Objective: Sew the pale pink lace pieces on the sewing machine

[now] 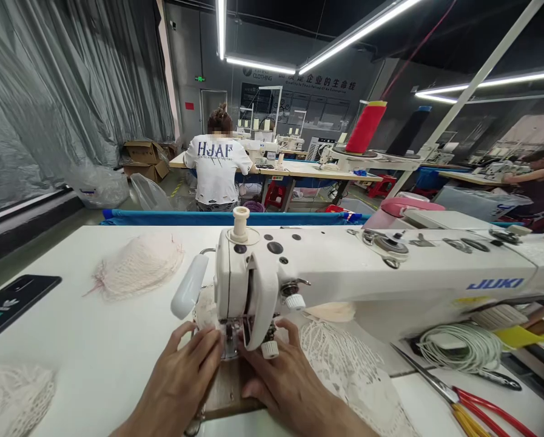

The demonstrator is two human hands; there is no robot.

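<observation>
A white JUKI sewing machine (344,273) stands across the white table (71,340). Both my hands rest at its needle and presser foot (230,340). My left hand (181,382) lies flat just left of the foot, fingers stretched out and pressing on pale lace fabric (344,364). My right hand (290,376) lies on the right of the foot, fingers flat on the same lace, which spreads to the right under the machine arm. The fabric right at the needle is mostly hidden by the machine head.
A bundle of pink lace pieces (139,267) lies at the left, more lace (12,394) at the bottom left, a dark phone (8,303) near the left edge. Red-handled scissors (463,400) and coiled white cord (463,349) lie at the right. A person in a white shirt (217,167) sits ahead.
</observation>
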